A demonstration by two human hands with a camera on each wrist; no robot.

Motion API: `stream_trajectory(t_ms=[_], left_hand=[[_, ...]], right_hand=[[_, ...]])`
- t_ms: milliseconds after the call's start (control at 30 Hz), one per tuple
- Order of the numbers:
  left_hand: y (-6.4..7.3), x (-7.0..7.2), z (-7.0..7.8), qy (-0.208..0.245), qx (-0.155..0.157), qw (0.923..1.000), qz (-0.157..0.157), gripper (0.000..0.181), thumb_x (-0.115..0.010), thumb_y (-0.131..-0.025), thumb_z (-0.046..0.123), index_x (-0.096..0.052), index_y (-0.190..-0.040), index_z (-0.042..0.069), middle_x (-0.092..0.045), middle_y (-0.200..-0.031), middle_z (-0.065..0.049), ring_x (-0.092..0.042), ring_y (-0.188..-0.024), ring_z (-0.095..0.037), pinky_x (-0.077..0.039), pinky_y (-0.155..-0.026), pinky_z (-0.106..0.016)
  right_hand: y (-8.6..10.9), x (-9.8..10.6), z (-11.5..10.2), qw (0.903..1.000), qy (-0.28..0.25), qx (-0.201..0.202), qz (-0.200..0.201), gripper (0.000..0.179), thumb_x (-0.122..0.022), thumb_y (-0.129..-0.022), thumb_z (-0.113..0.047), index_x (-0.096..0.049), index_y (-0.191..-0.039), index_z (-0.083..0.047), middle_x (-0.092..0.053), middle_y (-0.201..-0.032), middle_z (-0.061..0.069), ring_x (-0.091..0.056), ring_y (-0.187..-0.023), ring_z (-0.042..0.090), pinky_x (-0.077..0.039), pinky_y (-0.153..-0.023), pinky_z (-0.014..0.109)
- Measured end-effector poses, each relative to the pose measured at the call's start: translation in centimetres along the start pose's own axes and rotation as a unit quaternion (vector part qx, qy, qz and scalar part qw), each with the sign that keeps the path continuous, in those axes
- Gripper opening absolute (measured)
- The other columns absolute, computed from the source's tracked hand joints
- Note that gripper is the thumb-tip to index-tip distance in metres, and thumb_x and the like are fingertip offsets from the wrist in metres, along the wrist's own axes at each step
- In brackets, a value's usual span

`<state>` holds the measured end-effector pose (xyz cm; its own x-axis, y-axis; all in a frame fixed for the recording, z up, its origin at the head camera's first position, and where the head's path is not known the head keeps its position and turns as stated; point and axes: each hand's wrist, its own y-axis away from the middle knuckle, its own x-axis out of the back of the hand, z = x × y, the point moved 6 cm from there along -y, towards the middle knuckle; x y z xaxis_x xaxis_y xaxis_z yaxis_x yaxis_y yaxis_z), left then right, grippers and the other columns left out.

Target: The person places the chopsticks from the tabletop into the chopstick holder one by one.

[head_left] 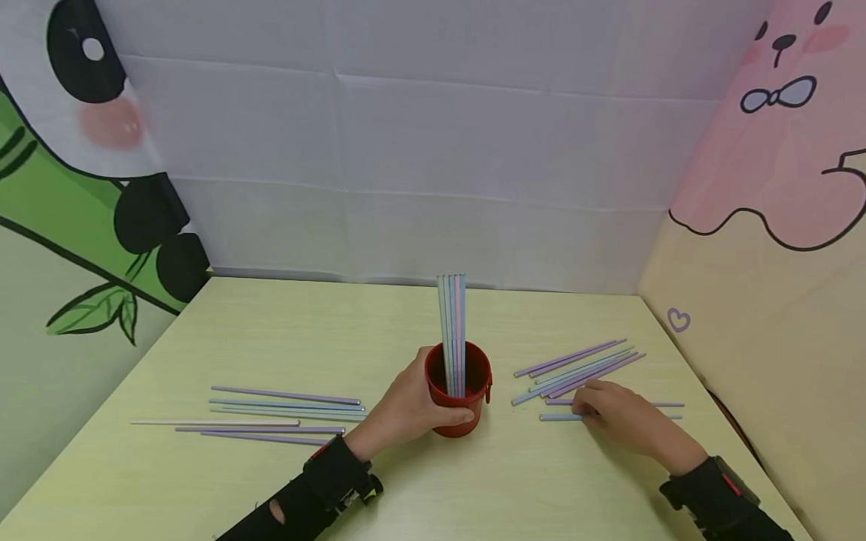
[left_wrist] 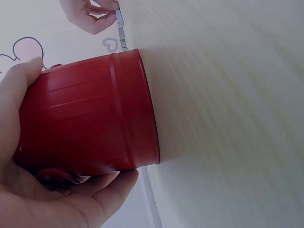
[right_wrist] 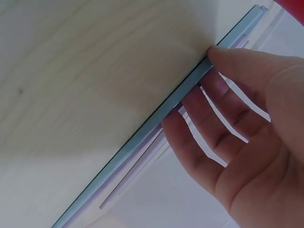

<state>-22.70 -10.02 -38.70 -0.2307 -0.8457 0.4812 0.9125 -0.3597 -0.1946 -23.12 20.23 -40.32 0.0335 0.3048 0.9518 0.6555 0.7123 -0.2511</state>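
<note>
My left hand [head_left: 406, 406] grips a small red metal bucket [left_wrist: 90, 114] by its side, thumb across the front and fingers around the wall. Several pastel sticks [head_left: 452, 323] stand upright together inside the bucket. To its right, my right hand [head_left: 625, 424] pinches a light blue stick [right_wrist: 117, 162] that lies nearest me on the table. In the right wrist view the thumb is on one side of this stick and the fingertips are on the other. Just behind it lies a lavender stick [head_left: 558, 402], partly covered by the hand.
Several lavender and pale sticks [head_left: 291, 394] lie loosely side by side left of the bucket. Another group of sticks [head_left: 575, 355] lies slanted behind my right hand. The pale wooden table [head_left: 325, 315] meets a grey cloth backdrop [head_left: 433, 150] and a printed panel on each side.
</note>
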Motion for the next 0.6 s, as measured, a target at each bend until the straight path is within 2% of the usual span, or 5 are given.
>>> stream_trajectory(t_ms=[133,267,433,600], left_hand=[[0.0,0.0,0.1,0.003,0.000,1.0000,-0.001,0.092,-0.086,-0.067,0.039,-0.031,-0.140,0.022,-0.047,-0.129,0.005,-0.050,-0.112,-0.016,-0.051,-0.082,-0.037],[-0.1,-0.1,0.0,0.005,0.001,1.0000,-0.001,0.093,-0.087,-0.067,0.038,-0.031,-0.140,0.022,-0.047,-0.129,0.007,-0.049,-0.111,-0.013,-0.051,-0.082,-0.036],[-0.1,0.0,-0.2,0.006,0.001,1.0000,0.002,0.091,-0.086,-0.067,0.041,-0.032,-0.138,0.023,-0.047,-0.127,0.008,-0.050,-0.110,-0.012,-0.051,-0.083,-0.036],[-0.1,0.0,-0.2,0.011,-0.001,0.9999,0.001,0.090,-0.085,-0.067,0.042,-0.033,-0.138,0.023,-0.047,-0.127,0.007,-0.049,-0.111,-0.012,-0.051,-0.083,-0.036]], right_hand=[[-0.1,0.3,-0.4,0.9993,0.011,0.028,0.020,0.030,-0.073,-0.076,0.006,-0.061,-0.090,-0.017,-0.056,-0.087,-0.007,-0.052,-0.078,0.008,-0.050,-0.065,0.030],[-0.7,1.6,-1.3,0.9981,0.023,0.038,0.042,0.031,-0.074,-0.075,0.007,-0.060,-0.091,-0.016,-0.056,-0.086,-0.007,-0.053,-0.076,0.008,-0.050,-0.062,0.029],[-2.7,4.7,-3.1,0.9965,0.025,0.030,0.074,0.033,-0.075,-0.075,0.006,-0.059,-0.094,-0.015,-0.055,-0.085,-0.006,-0.051,-0.073,0.006,-0.049,-0.060,0.025],[-5.4,8.7,-5.1,0.9895,-0.003,0.037,0.140,0.031,-0.073,-0.079,0.004,-0.058,-0.101,-0.011,-0.056,-0.092,-0.005,-0.053,-0.077,0.005,-0.051,-0.061,0.024]])
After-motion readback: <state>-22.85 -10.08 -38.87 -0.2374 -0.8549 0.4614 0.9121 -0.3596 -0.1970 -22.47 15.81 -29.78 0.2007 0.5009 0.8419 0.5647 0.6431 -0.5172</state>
